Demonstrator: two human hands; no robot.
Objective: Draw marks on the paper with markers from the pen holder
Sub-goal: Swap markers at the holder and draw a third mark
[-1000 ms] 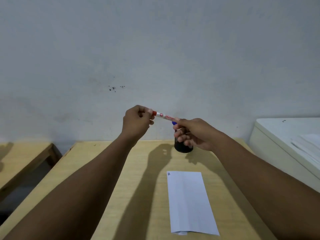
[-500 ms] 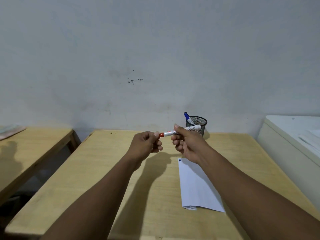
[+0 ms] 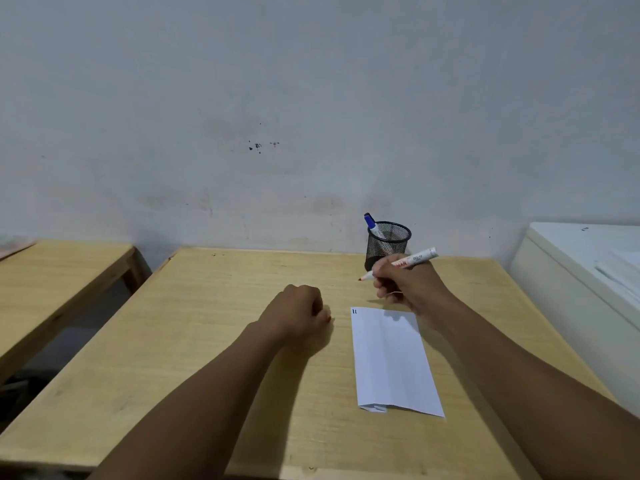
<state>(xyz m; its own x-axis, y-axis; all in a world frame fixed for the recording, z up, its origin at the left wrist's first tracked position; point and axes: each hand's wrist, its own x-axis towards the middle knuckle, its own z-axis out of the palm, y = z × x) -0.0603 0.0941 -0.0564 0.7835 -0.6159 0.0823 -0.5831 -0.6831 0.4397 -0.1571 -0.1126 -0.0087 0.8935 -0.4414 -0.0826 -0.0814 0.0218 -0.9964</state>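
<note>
My right hand [image 3: 405, 284] grips an uncapped red marker [image 3: 412, 260] in a writing hold, its tip pointing left just above the far end of the folded white paper [image 3: 393, 362]. Two short black marks sit at the paper's far left corner. My left hand [image 3: 298, 311] rests as a fist on the wooden table [image 3: 194, 323], left of the paper; a bit of red, the marker's cap, shows at its fingertips. A black mesh pen holder [image 3: 388, 242] stands at the table's far edge with a blue marker [image 3: 372, 226] leaning in it.
A second wooden table [image 3: 52, 271] stands to the left across a narrow gap. A white cabinet or appliance [image 3: 575, 271] sits close on the right with papers on top. A grey wall runs right behind the table.
The hands pulled apart and the cap came off the red marker. My right hand turned the marker into a writing hold; my left hand dropped to the table with the cap.
</note>
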